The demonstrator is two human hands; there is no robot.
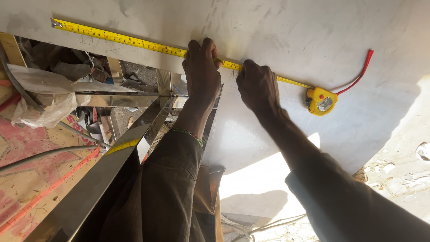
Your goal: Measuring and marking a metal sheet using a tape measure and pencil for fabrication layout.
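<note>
A yellow tape measure blade (116,38) lies stretched across a grey metal sheet (286,31), its hook end at the upper left. The yellow case (321,101) with a red wrist strap (358,76) rests at the right. My left hand (202,71) presses fingers down on the blade near the sheet's edge. My right hand (259,87) sits just to its right, fingers curled at the tape; whether it holds a marking tool is hidden. A beaded band (188,133) circles my left wrist.
Shiny steel square tubes (112,166) form a frame below the sheet at left. Crumpled clear plastic (42,101), cables and a wooden board (27,179) lie at far left. Rough ground with debris (398,175) lies at right.
</note>
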